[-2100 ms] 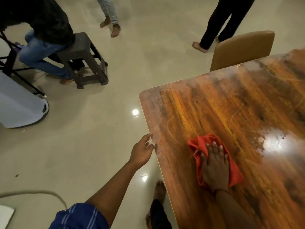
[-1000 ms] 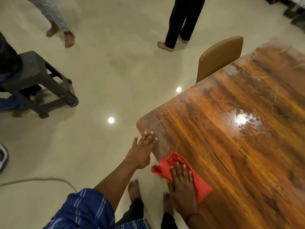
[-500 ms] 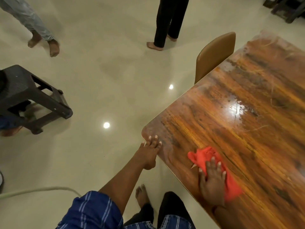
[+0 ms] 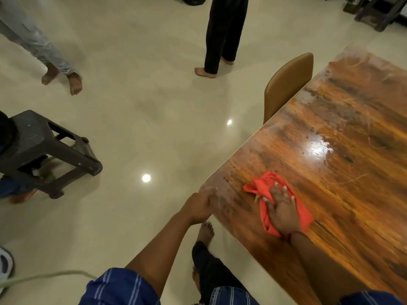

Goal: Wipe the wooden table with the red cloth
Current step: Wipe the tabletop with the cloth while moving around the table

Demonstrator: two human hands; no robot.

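The glossy wooden table (image 4: pixel 343 155) fills the right side of the view, its rounded near-left corner close to me. A crumpled red cloth (image 4: pixel 265 183) lies on the tabletop just inside that corner. My right hand (image 4: pixel 283 209) presses flat on the cloth with fingers spread. At the table's corner edge my left hand (image 4: pixel 199 205) rests with its fingers touching the rim, holding nothing.
A tan chair (image 4: pixel 286 82) is tucked against the table's far left side. A dark plastic stool (image 4: pixel 46 148) stands at the left with someone seated. Two people stand on the tiled floor, one in black trousers (image 4: pixel 222 34), one in grey (image 4: pixel 33 42). A cable (image 4: pixel 44 276) lies bottom left.
My right hand has slid the red cloth from the table's near edge inward and up toward the corner. My left hand stayed at the corner edge.
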